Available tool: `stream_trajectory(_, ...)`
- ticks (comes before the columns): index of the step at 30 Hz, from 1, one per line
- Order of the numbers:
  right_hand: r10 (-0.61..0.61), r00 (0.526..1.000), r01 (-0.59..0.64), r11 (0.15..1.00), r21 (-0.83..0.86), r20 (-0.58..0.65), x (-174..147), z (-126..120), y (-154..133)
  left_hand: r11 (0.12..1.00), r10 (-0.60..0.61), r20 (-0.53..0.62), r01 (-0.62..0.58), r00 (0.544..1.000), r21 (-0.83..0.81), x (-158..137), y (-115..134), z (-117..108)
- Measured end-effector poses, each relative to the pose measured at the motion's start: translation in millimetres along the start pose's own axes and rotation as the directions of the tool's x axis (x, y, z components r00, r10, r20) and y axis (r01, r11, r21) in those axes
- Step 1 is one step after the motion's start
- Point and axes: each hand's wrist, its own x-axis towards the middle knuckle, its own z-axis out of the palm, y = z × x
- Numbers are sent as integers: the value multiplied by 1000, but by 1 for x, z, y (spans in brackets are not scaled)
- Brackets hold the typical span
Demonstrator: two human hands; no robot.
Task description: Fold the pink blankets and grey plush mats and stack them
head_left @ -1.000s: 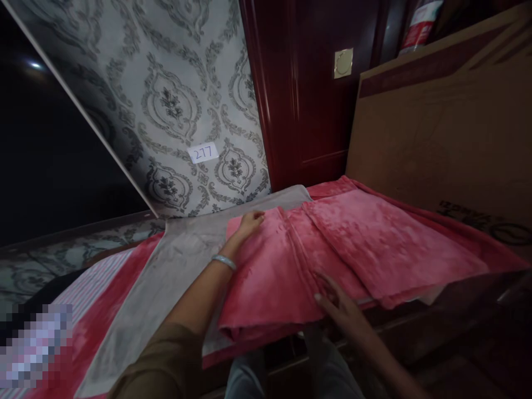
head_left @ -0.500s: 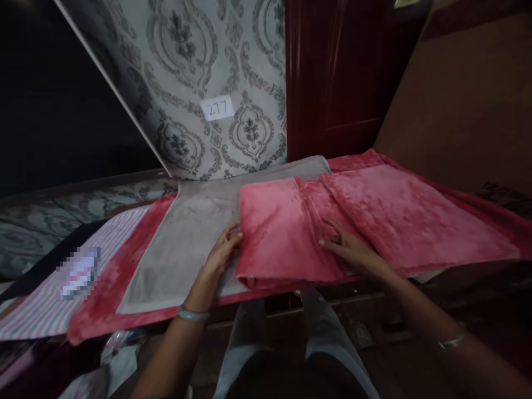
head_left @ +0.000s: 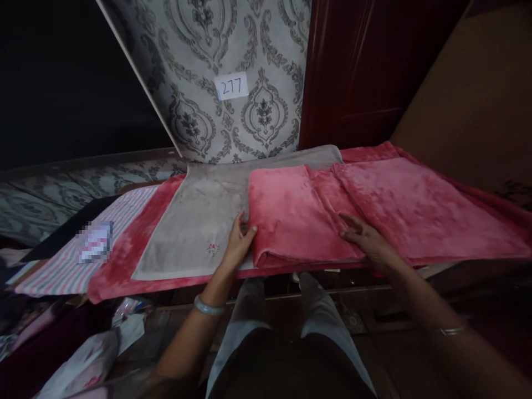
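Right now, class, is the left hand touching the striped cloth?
No, the left hand is at the left edge of the folded pink cloth, apart from the striped cloth.

Red blanket (head_left: 432, 213) cropped at right; dim markings (head_left: 516, 190), perhaps lettering, illegible.

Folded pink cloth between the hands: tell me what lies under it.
Grey cloth shows under the left side of the folded pink cloth, with red cloth along the near edge. What its middle covers cannot be seen.
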Motion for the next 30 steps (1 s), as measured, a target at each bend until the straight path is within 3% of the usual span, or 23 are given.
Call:
stream_trajectory(3, -25, 1000, 25, 1000, -8, -8, -1, 1, 3, 925, 294, -44, -273, 955, 266, -33, 9, 2)
stream_trajectory(6, -33, 999, 33, 999, -13, -7, 0, -1, 5, 724, 486, 89, -458, 869, 517, -58, 11, 9)
stream_trajectory(8, -39, 999, 39, 999, -16, -7, 0, -1, 5, 633, 509, 120, -465, 853, 619, -64, 8, 12)
stream_trajectory(10, -40, 999, 40, 999, -20, -10, 0, -2, 5, 603, 502, 113, -440, 858, 665, -63, 3, 13)
stream_trajectory(19, -49, 998, 48, 998, -39, -30, 1, 1, 5, 675, 438, 192, -462, 878, 575, -64, -14, -11)
stream_trajectory(22, -20, 1000, 21, 998, -67, 22, 3, 0, -4, 763, 430, 127, -435, 894, 478, -63, -15, -15)
stream_trajectory(25, -60, 997, 65, 992, -110, 48, 9, 0, -17, 907, 331, 93, -343, 939, 245, -57, -10, -23)
stream_trajectory(27, -104, 994, 109, 981, -158, 38, 19, 1, -26, 987, 154, 71, -156, 986, 32, -51, -3, -28)
stream_trajectory(30, -111, 994, 109, 965, -237, 4, 46, 5, -39, 969, -151, 43, 156, 988, -189, -36, 8, -32)
